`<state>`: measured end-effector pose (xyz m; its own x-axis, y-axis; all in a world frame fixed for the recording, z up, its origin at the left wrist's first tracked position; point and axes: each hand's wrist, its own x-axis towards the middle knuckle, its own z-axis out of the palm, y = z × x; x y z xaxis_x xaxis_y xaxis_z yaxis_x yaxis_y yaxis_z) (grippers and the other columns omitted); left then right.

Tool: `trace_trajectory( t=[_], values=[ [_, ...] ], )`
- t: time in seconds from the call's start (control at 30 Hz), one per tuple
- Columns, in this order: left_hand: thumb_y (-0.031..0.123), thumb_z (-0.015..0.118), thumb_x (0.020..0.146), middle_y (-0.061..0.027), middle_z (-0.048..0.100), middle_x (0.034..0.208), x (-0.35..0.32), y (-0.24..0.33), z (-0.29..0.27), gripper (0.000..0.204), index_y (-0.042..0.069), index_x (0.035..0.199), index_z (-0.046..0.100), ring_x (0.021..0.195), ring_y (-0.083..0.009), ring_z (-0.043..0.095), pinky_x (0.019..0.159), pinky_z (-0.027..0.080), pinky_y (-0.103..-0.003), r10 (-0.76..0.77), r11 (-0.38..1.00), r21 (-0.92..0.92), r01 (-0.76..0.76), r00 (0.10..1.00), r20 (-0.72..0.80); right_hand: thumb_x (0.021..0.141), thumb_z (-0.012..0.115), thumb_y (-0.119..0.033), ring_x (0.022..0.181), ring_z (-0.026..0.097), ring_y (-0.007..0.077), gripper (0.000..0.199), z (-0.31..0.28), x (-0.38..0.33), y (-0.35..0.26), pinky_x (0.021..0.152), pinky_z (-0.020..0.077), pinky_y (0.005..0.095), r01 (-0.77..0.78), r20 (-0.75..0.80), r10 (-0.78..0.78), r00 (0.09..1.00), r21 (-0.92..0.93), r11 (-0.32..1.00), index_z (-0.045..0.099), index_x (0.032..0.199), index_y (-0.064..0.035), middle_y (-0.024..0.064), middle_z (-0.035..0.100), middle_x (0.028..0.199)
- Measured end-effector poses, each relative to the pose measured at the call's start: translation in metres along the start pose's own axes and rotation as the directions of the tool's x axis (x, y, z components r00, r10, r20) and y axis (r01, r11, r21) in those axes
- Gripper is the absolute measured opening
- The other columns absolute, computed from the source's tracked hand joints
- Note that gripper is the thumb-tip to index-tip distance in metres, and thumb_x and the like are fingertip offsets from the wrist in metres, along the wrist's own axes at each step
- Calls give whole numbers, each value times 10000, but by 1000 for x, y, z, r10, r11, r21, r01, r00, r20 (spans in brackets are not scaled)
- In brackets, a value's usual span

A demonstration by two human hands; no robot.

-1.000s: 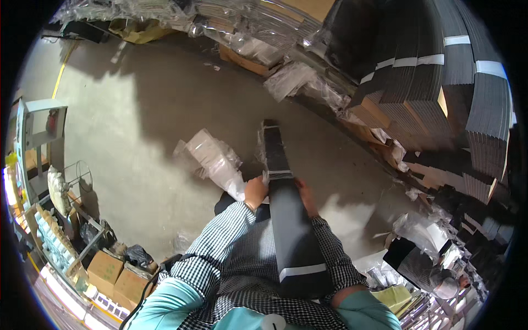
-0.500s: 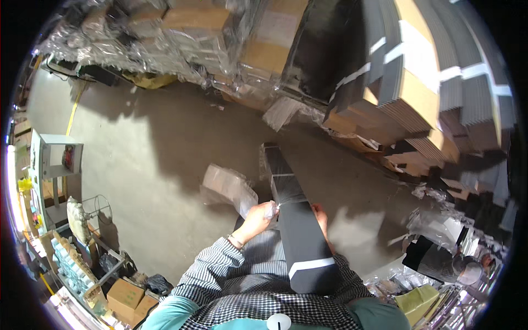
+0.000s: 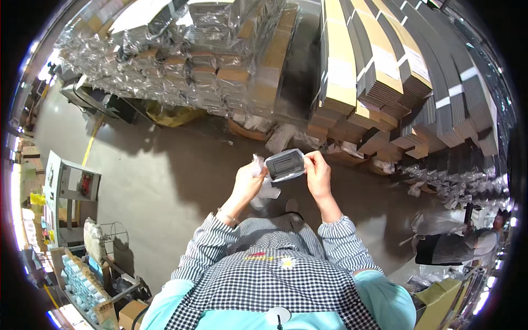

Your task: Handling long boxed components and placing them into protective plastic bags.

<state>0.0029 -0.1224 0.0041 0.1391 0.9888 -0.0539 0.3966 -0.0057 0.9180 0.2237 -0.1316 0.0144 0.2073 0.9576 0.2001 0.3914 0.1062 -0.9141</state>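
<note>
Between my two hands, in front of my body, is a dark grey bundle (image 3: 285,166), seen end-on, with a paler plastic-like edge around its rectangular end. Its length below that end is hidden. My left hand (image 3: 246,184) is closed on crumpled clear plastic film (image 3: 268,190) at the bundle's left side; some of the film hangs down below the fingers. At the right edge, my right hand (image 3: 319,173) pinches the bundle's rim between thumb and fingers.
Strapped stacks of flat cardboard (image 3: 379,69) rise at the far right. Film-wrapped stacks (image 3: 192,74) line the far left. A grey stand (image 3: 71,184) and a cart of pale blue items (image 3: 82,280) are at left. Another person (image 3: 467,242) is at the right.
The long dark bundle, leaning along my body before, now shows its end, raised between my hands. My right hand has come out from behind it to its right edge. My left hand still holds film.
</note>
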Motion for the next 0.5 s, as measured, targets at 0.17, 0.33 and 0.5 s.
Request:
trace_trajectory(
  t=[0.17, 0.33, 0.5],
  values=[
    [153, 611, 947, -110, 625, 717, -5, 38, -26, 153, 35, 852, 634, 672, -267, 627, 648, 491, -364, 79, 996, 45, -79, 997, 6, 956, 578, -51, 720, 582, 127, 42, -24, 15, -9, 686, 485, 271, 7, -51, 2, 999, 189, 982, 600, 951, -16, 37, 629, 820],
    [139, 602, 939, -13, 537, 735, -33, 124, -107, 101, 40, 944, 583, 589, -89, 486, 524, 410, -244, 288, 399, -907, 131, 922, 260, 819, 782, -188, 1385, 364, 265, 891, -32, -29, -78, 1111, 323, 419, 243, 153, -342, 927, 448, 860, 266, 1531, -50, 145, 358, 1505],
    [206, 608, 941, -17, 543, 729, -58, 204, -163, 249, 10, 1092, 582, 574, -68, 466, 478, 384, -228, 548, -175, -974, 144, 836, 25, 656, 890, -280, 1312, 497, 310, 927, 45, -65, -8, 1082, 412, 423, -71, 694, -28, 719, 114, 991, 442, 1427, -27, 207, 506, 1419]
  ],
)
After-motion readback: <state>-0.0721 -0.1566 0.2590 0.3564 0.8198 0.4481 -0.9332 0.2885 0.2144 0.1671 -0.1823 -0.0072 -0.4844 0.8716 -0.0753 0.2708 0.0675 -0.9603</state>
